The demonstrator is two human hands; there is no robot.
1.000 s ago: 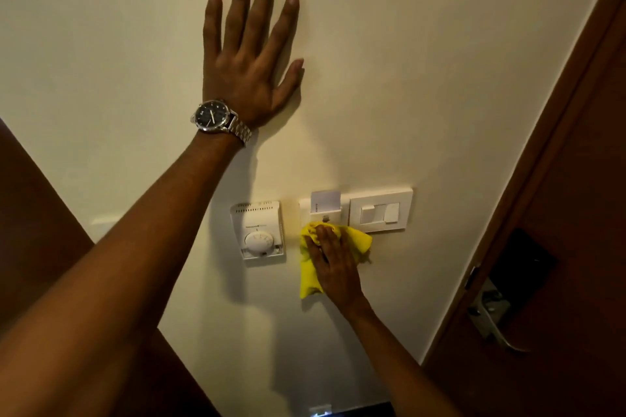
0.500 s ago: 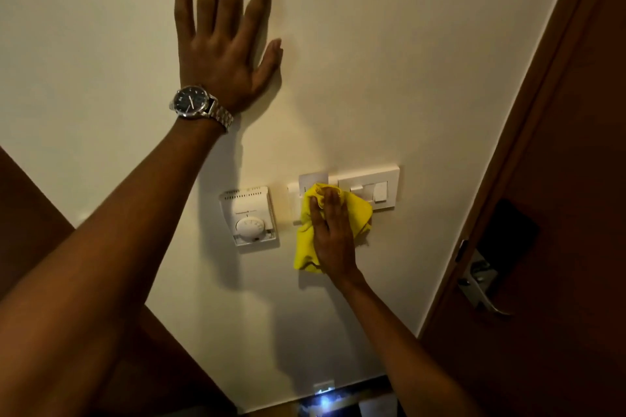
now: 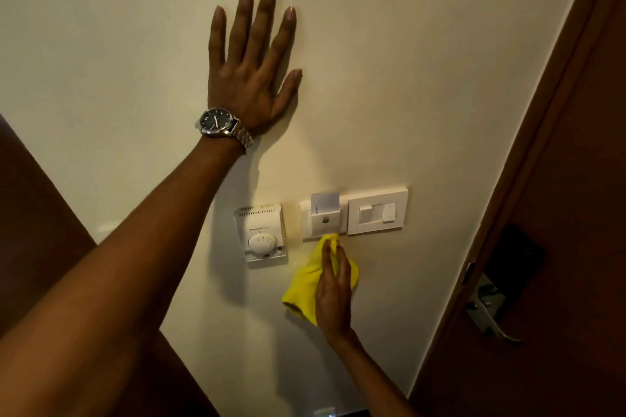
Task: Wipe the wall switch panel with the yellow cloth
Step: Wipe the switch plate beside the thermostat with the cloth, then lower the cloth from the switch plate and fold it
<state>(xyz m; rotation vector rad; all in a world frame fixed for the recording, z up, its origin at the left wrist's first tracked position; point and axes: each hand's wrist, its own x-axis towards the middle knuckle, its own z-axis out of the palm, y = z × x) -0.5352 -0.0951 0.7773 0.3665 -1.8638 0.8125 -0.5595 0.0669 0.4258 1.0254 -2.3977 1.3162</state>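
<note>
The left forearm fills the near lower left of the view and reaches up to the left hand [image 3: 252, 78], which lies flat and open on the cream wall [image 3: 406, 61], fingers spread, holding nothing. A steel-banded wristwatch [image 3: 216, 122] with a dark dial sits on that wrist; any lettering on the dial is too small to read.

Lower and to the right, the right hand [image 3: 333, 294] presses the yellow cloth [image 3: 303, 291] against the wall, fingers extended over it and pointing upward; whether the thumb pinches the fabric cannot be told, since the hand covers that part. The cloth bunches beneath the palm, one corner hanging down to the left, and its upper tip touches the bottom edge of the key-card holder [image 3: 324, 218]. A pale card [image 3: 325, 202] stands in the holder's top slot; small marks on its left edge are illegible.

Just to the right, touching the holder's side, is the wall switch panel [image 3: 377, 210], white, with two rocker keys, apart from the cloth and uncovered. Left of the holder hangs a white thermostat [image 3: 262, 235] with a round dial; a faint line of print above the dial looks like a brand name but cannot be read.

Along the right edge stands a dark brown door [image 3: 559, 179] with a metal lever handle [image 3: 489, 310] below a black lock plate [image 3: 515, 250].
</note>
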